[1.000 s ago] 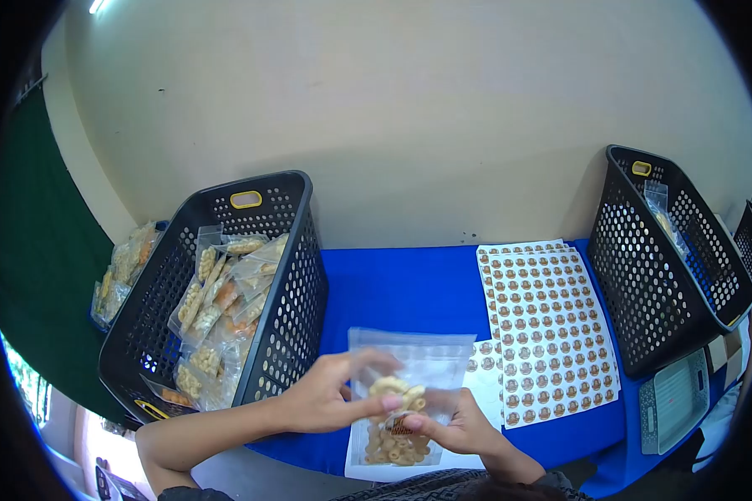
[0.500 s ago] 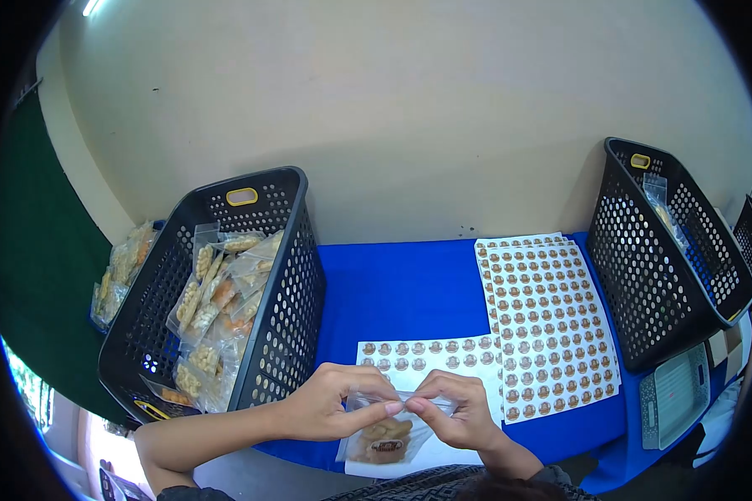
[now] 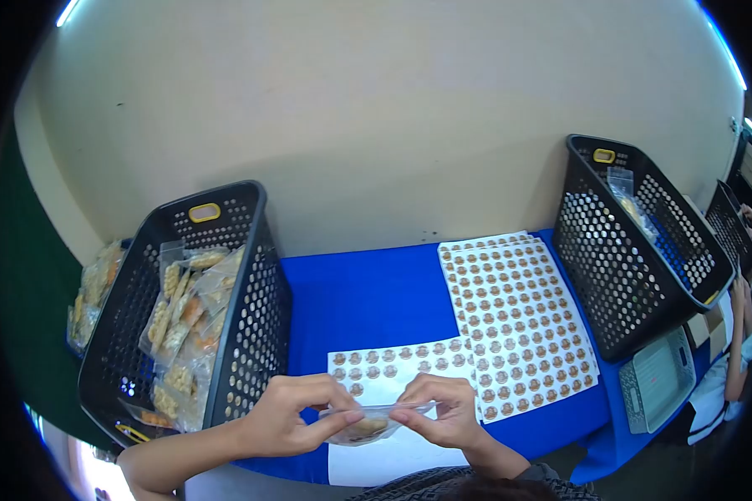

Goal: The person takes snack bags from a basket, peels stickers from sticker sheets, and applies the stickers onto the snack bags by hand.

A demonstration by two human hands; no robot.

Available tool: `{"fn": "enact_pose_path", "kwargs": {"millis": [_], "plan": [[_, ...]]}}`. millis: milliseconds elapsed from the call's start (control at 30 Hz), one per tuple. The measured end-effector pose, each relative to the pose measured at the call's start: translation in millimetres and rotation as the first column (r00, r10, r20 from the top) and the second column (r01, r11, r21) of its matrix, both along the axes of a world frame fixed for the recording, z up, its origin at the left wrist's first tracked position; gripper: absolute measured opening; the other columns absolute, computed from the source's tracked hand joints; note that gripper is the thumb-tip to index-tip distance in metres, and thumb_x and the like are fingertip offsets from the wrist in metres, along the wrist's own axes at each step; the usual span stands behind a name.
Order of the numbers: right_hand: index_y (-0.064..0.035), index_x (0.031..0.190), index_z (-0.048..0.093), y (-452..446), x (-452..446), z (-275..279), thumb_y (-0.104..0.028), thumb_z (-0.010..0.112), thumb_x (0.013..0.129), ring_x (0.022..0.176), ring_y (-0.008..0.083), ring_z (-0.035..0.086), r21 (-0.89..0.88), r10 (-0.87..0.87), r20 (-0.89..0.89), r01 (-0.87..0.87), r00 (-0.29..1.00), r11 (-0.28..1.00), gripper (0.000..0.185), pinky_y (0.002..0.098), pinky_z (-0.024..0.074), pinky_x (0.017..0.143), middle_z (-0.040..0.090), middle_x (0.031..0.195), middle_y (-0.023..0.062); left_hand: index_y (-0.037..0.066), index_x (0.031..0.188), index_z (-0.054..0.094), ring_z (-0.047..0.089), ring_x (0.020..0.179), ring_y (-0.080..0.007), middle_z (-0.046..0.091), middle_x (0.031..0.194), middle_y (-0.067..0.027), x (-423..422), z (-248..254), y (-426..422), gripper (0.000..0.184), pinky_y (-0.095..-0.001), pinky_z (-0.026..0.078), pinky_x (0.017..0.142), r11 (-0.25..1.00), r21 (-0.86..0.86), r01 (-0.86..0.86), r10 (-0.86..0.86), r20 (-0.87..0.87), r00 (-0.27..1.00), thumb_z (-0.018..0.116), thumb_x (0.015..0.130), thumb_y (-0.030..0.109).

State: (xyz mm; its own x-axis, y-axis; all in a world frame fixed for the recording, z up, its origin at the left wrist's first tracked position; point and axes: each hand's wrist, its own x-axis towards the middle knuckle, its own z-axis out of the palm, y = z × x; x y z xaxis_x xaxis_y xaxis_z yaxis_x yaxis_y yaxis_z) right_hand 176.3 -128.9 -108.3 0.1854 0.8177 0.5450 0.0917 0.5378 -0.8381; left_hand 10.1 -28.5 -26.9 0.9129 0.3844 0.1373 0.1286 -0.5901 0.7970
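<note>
Fingers point(image 3: 340, 422) of the left hand point(image 3: 291, 416) and right hand point(image 3: 449, 411) are pinched shut on the edge of a clear bag point(image 3: 368, 430), held over a sticker sheet point(image 3: 401, 359) on the bench point(image 3: 359, 296).

Both hands point(image 3: 366, 411) pinch, thumbs toward each other.

This looks like a small packing workshop: 2 big black baskets, the left one point(image 3: 263, 334) full of bagged snacks and the right one point(image 3: 614, 275) holding a bag, stand at a table point(image 3: 359, 301) with a blue cover. Sheets of round stickers point(image 3: 526, 334) lie between them, a plain wall point(image 3: 351, 108) rises behind, and other people point(image 3: 739, 334) sit or stand at the right edge.
</note>
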Motion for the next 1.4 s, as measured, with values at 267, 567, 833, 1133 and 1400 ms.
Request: {"fn": "enact_pose_path", "kwargs": {"millis": [267,567,833,1133,1400], "plan": [[0.0013,0.078,0.057,3.9,3.3,-15.9,-0.001,0.055,0.076,0.072,0.0164,0.057,0.046,-0.123,-0.202,0.135,0.972,0.990,0.004,0.0262,0.0458,0.064,0.059,0.082,0.0130,-0.002,0.095,0.049,0.055,0.080,-0.0186,0.051,0.095,-0.0148,2.8,-7.2,1.6,0.034,-0.0278,0.043,0.070,0.985,0.080,-0.154,0.148,0.076,0.986,0.065,0.068,0.009],[-0.0050,0.114,0.042,0.7,-40.1,-3.1,-0.011,0.059,0.074,0.120,0.0288,0.027,0.194,-0.140,0.124,0.114,0.982,0.974,0.043,0.0386,0.0207,0.097,0.033,0.126,0.0176,-0.006,0.125,0.015,0.028,0.116,-0.0341,0.025,0.125,-0.0252,6.4,-3.2,-14.9,0.084,-0.0369,0.028,0.093,0.965,0.171,0.199,-0.199,-0.022,0.980,0.067,0.067,0.025],[-0.0035,0.104,0.045,0.8,-23.0,-7.8,-0.022,0.065,0.069,0.102,0.0264,0.035,0.185,-0.583,0.027,0.569,0.812,0.801,0.044,0.0346,0.0321,0.084,0.034,0.109,0.0172,-0.004,0.090,0.057,0.059,0.068,-0.0203,0.059,0.079,-0.0144,4.2,-0.5,-3.9,0.016,-0.0269,0.046,0.060,0.987,0.144,-0.072,0.063,0.071,0.996,0.049,0.078,0.004],[-0.0009,0.084,0.056,-7.8,-13.7,-12.0,-0.011,0.051,0.081,0.069,0.0106,0.047,0.029,0.096,-0.127,-0.093,0.987,0.995,0.012,0.0256,0.0381,0.064,0.053,0.074,0.0053,0.000,0.083,0.060,0.059,0.067,-0.0171,0.061,0.077,-0.0116,6.5,3.7,-6.8,0.012,-0.0264,0.046,0.062,0.997,0.070,0.018,-0.017,-0.007,1.000,0.056,0.076,0.008],[0.0016,0.096,0.051,-8.0,-12.3,-15.3,-0.020,0.032,0.088,0.084,0.0132,0.049,-0.015,0.202,-0.233,-0.211,0.951,0.977,0.029,0.0271,0.0371,0.077,0.053,0.088,0.0090,0.002,0.103,0.048,0.054,0.085,-0.0188,0.052,0.094,-0.0106,-2.4,-11.8,0.5,0.025,-0.0279,0.045,0.070,0.994,-0.111,-0.006,0.000,-0.052,0.999,0.050,0.080,0.013]]}}
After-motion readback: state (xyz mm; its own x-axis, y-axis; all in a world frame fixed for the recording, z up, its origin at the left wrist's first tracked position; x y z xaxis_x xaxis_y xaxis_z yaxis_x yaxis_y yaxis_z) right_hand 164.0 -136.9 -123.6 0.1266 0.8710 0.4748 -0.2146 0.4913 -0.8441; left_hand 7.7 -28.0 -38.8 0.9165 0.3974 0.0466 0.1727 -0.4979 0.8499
